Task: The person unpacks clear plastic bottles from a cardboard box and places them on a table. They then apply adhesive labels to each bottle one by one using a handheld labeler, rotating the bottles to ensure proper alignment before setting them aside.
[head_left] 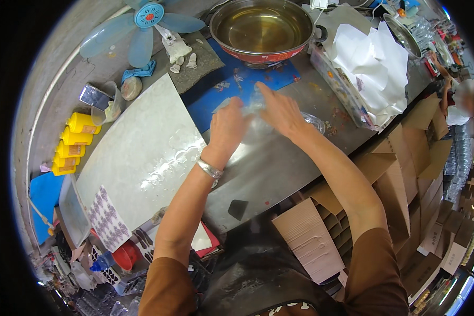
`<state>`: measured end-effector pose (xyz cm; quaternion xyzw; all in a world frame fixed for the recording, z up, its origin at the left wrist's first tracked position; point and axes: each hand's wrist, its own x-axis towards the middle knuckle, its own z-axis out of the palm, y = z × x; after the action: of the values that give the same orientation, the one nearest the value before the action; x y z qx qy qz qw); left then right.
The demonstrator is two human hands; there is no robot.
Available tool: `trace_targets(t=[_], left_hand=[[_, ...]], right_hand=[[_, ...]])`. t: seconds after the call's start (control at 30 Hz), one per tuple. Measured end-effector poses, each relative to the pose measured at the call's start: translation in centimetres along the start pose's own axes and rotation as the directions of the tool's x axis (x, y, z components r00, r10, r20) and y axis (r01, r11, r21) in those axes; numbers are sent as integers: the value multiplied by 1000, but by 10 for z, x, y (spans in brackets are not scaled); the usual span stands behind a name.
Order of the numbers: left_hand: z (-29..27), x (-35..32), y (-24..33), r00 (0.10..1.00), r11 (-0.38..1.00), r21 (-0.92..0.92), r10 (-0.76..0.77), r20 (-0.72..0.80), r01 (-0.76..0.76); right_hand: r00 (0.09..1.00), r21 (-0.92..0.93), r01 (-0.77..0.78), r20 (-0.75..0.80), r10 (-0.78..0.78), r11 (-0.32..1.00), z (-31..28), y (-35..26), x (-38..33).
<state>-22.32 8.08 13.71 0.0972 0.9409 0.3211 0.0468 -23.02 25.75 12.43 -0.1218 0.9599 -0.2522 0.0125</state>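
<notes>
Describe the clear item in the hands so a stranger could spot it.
Start at the big metal bowl of liquid. Just below it, on the blue mat, the left hand and right hand hold a clear plastic piece, the only see-through thing there.

At a steel workbench [279, 174], a person's left hand [227, 129] and right hand [282, 111] pinched a clear, crinkled plastic piece [258, 105] between them, near a blue mat [231, 87] and a round metal basin of yellowish liquid [262, 29].

Four yellow bottles [71, 143], two pans [263, 29]
</notes>
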Motion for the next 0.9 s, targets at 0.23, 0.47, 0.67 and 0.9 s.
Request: trace_targets(t=[0.23, 0.47, 0.67, 0.9], left_hand=[[-21, 4, -20, 990, 992, -120, -61, -129, 45], [-72, 15, -1, 906, 890, -451, -242, -346, 65], [-44, 31, -24, 884, 854, -521, -232, -405, -14], [17, 27, -54, 890, 858, -514, -214, -403, -26]], right_hand=[[1000, 182, -24, -11, 26, 983, 1, 3, -11], [976, 298, -71, -176, 128, 952, -7, 8, -22], [869, 423, -27, -437, 230, 906, -10, 34, 6], [795, 602, -94, -434, 424, 793, 23, 56, 32]])
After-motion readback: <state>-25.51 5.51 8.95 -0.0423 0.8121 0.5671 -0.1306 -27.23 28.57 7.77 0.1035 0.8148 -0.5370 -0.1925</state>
